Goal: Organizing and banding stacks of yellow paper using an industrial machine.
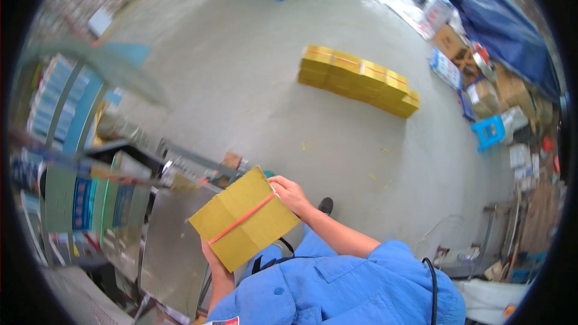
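Between my two hands is a bundle of yellow paper [241, 210], crossed by one reddish strap [247, 215]. My right hand [289, 194] grips its right edge near the end of the strap, fingers partly hidden behind it. At the lower left edge, my left hand [215, 259] holds the bundle from the side, with most of its fingers out of sight underneath. The bundle is tilted and held in front of my body, beside a metal machine table [171, 244].
A row of similar strapped yellow bundles [355, 78] stands on the grey floor ahead. A machine with a blurred arched frame [90, 162] is on the left. Cardboard boxes [481, 97], a blue stool [488, 132] and a blue tarp [481, 18] line the right side.
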The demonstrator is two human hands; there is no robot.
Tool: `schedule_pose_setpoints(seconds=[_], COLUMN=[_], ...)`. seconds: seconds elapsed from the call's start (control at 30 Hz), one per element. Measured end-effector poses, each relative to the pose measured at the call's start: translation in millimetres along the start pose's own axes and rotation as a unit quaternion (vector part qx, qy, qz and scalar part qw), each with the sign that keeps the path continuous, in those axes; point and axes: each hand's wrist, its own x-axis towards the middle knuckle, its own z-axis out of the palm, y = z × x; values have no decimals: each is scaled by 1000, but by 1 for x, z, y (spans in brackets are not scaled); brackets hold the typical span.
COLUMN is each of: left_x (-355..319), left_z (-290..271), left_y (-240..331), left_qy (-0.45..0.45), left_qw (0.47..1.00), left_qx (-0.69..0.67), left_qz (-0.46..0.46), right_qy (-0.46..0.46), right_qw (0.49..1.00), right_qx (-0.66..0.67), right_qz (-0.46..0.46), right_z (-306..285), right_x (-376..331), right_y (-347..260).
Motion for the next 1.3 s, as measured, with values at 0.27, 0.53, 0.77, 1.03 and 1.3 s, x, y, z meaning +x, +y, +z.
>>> schedule_pose_setpoints(seconds=[0.27,0.53,0.77,1.03,1.3], left_x=[0,-8,17,8,11], left_z=[245,484,669,880,1046], left_y=[-98,-178,-272,-344,-474], left_qy=[-187,-317,-414,-471,-518], left_qw=[969,925,872,822,816], left_qx=[155,163,222,295,228], left_qz=[-42,-135,-136,-126,-117], right_qy=[183,333,432,444,457], right_qw=[970,912,851,817,808], right_qx=[160,241,298,362,372], right_qz=[1,-12,-9,-75,-6], right_z=[-260,-462,-619,-798,-1004], right_x=[-28,-32,2,45,114], right_y=[35,45,56,54,88])
